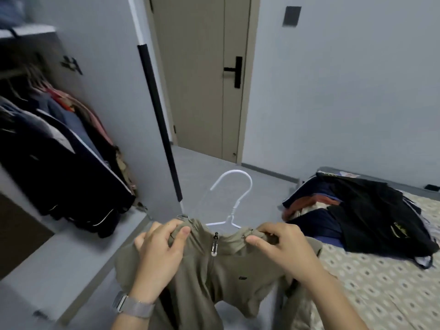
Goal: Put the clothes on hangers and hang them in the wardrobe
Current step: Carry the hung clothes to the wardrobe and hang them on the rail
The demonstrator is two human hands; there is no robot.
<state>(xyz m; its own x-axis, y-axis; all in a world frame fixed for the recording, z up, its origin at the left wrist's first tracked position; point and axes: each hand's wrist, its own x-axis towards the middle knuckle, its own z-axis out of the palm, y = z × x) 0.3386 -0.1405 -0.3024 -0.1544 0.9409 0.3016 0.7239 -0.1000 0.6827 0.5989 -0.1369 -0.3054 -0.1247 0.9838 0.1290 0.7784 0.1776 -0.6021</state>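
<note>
From the head view, both hands hold an olive-khaki zip-neck top of thin fabric up in front of the body, between the bed and the wardrobe. The left hand pinches the left shoulder of the top between thumb and curled fingers; the right hand pinches the right shoulder the same way. A white wire hanger sits inside the neck, its hook standing clear above the collar and the black zip pull.

The step looks like seating the top on the hanger. To do it well, each shoulder seam should be drawn outward until it lies over a hanger arm, keeping the hook centred in the neck so the top hangs level.

The open wardrobe with dark hanging garments stands at the left. A heap of dark unhung clothes lies on the patterned bed cover at the right.
</note>
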